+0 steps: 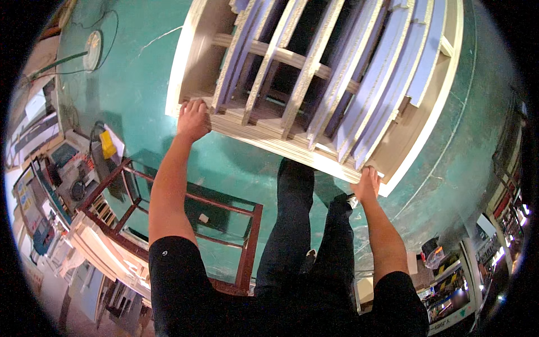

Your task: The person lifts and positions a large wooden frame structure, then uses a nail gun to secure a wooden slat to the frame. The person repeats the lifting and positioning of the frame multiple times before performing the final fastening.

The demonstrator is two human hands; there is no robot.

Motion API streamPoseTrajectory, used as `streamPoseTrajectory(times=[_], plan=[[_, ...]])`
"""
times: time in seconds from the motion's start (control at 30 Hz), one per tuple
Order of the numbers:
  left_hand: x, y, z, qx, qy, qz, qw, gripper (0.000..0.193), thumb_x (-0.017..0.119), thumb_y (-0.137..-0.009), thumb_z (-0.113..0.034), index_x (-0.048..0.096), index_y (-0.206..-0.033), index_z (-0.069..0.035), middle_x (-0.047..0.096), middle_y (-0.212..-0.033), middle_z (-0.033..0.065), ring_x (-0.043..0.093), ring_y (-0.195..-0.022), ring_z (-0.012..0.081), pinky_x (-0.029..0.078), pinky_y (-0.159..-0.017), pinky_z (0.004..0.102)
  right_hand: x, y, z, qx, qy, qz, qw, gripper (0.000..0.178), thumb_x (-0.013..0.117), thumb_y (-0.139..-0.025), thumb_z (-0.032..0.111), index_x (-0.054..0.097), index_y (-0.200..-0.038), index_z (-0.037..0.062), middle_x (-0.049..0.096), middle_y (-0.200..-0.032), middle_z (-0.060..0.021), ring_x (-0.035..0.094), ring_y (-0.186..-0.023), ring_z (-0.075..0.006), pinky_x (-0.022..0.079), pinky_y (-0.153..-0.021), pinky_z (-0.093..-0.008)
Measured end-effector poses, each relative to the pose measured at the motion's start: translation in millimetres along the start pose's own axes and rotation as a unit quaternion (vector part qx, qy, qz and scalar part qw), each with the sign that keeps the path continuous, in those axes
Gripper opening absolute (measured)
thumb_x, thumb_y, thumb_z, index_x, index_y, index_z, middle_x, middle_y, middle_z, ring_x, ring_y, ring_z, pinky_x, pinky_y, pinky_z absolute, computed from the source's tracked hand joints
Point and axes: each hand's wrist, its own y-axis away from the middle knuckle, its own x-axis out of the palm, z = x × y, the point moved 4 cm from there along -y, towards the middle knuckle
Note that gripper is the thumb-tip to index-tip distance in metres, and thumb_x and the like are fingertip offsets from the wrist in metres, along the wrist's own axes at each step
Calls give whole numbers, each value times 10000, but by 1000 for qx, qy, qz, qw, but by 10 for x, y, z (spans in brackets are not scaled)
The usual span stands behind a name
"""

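A large pale wooden crate (264, 136) fills the upper middle of the view, its near edge slanting down to the right. Inside stand several boards (314, 73) on edge in a row, with purplish faces and rough pale edges. Near the crate's left corner, my left hand (193, 119) has its fingers curled over the near rim. Toward the right corner, my right hand (368, 182) grips the same rim. Both thumbs and the crate's underside are hidden.
A dark red metal frame (250, 241) stands on the green floor (140, 73) at the lower left, beside stacked pale wood strips (106, 250). A round-based stand (94, 50) with a cable is at the upper left. Machinery (449, 292) lies at the lower right.
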Motion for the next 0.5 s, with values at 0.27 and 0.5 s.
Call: streamPoseTrajectory(times=[0.27,0.5], plan=[[163,-3,80,21,-67,-53,996,570,708,-827,-178,530,-1365,-122,551,-1390,62,454,-1383,257,264,-1205,512,76,-123,-110,-59,58,-33,996,718,807,-728,198,501,-1359,47,513,-1333,-141,465,-1299,-353,337,-1146,-481],[90,-12,107,23,-74,-27,997,400,678,-842,-164,588,-1230,-125,587,-1267,55,502,-1320,254,278,-1194,517,68,-93,-104,-82,53,-42,994,505,779,-737,210,608,-1186,54,571,-1205,-142,529,-1181,-365,399,-1056,-494]])
